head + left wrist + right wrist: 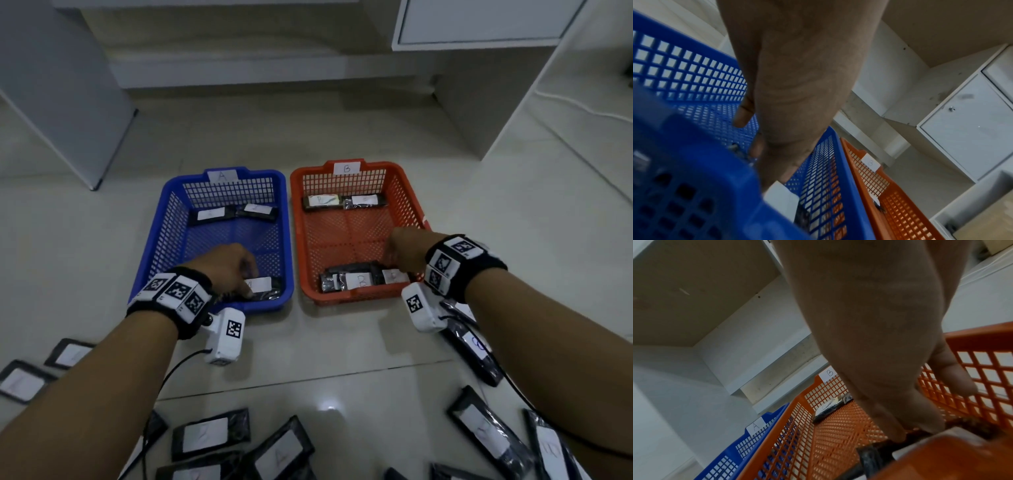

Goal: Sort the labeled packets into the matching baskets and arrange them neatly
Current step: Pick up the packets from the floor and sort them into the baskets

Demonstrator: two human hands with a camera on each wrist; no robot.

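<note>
Both hands are down in the baskets at their near ends. Left hand (227,269) is in the blue basket (164,219) (tagged A); its fingers (742,116) point down onto a dark packet (263,289) lying along the near wall, long axis left-right, directly under the fingertips. They look extended, pressing rather than pinching, but the head view hides the contact

Right hand (409,251) is in the orange basket (409,192) (tagged B); its fingertips (898,433) touch the right-hand packet (394,275) of the near row, same left-right axis, with no curl round it that I can see

Judgement: placing and squaring up, each hand on its own side. Unsorted packets (209,433) lie on the floor (342,342) nearer the person
</note>
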